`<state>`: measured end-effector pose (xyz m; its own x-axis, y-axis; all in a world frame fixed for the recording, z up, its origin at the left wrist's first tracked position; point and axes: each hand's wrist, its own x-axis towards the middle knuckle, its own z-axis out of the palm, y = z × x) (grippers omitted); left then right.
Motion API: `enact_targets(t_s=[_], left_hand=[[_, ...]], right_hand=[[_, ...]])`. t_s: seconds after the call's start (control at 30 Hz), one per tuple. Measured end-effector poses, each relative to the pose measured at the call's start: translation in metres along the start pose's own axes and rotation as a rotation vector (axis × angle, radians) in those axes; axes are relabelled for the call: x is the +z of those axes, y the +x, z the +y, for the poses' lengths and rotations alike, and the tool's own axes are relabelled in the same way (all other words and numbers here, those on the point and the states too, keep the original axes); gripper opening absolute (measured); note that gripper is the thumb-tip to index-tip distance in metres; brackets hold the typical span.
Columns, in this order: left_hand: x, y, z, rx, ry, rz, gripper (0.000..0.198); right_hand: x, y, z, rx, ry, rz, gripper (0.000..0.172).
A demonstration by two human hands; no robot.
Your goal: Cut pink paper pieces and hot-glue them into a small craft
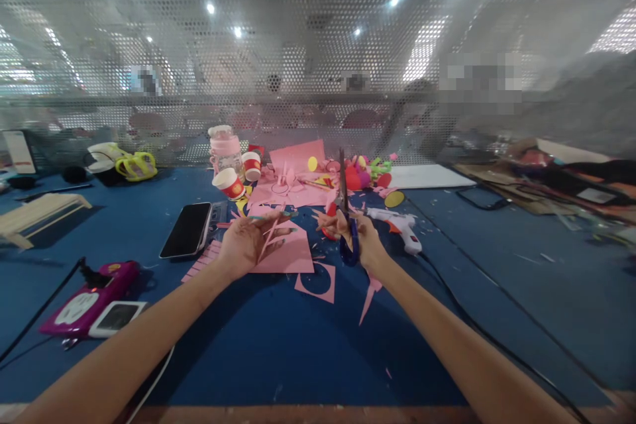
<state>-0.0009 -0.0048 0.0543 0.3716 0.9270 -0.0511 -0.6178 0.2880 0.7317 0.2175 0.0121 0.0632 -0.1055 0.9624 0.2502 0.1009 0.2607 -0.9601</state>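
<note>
My left hand [248, 242] is over a pink paper sheet [291, 262], with a narrow pink paper strip [269, 240] pinched between thumb and fingers. In my right hand [366, 244] is a pair of scissors [352, 242], its dark blue handles around my fingers and its blades pointing up and away. Below and between the hands lies a pink square with a round hole [332, 295]. A pointed pink scrap [368, 301] lies under my right wrist. Just right of that hand rests a white glue gun [405, 228].
Left of the hands are a phone [187, 230], a purple power strip [92, 298] and a small wooden bench [42, 212]. Paper cups [228, 182], a pink bottle [225, 149] and colourful craft pieces [360, 174] stand behind. The glue gun's cord [462, 318] runs toward the front right.
</note>
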Motion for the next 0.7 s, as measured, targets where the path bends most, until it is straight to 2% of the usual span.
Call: enact_targets(t_s=[0.1,0.23,0.37,0.43,0.5,0.57,0.7], left_hand=[[-0.003,0.003,-0.004,0.071,0.077,0.065,0.016],[-0.006,0.005,-0.01,0.149,0.182,0.039,0.026],[-0.005,0.005,-0.01,0.153,0.217,-0.012,0.025],[-0.003,0.004,-0.01,0.156,0.232,-0.027,0.025],[-0.001,0.003,-0.009,0.165,0.263,-0.027,0.024],[0.002,0.001,-0.01,0.192,0.301,-0.03,0.022],[0.005,-0.002,-0.012,0.253,0.392,-0.05,0.022]], right_hand=[[0.0,-0.005,-0.004,-0.01,-0.037,-0.031,0.036],[0.001,-0.008,-0.005,0.007,0.033,-0.009,0.036],[0.002,-0.006,0.001,0.0,0.236,-0.095,0.041],[0.001,-0.005,0.004,-0.017,0.209,-0.086,0.043],[-0.002,-0.006,0.004,-0.035,0.033,-0.056,0.042],[-0.005,-0.007,0.003,-0.073,-0.249,-0.056,0.04],[-0.006,-0.008,-0.004,-0.253,-0.832,-0.08,0.035]])
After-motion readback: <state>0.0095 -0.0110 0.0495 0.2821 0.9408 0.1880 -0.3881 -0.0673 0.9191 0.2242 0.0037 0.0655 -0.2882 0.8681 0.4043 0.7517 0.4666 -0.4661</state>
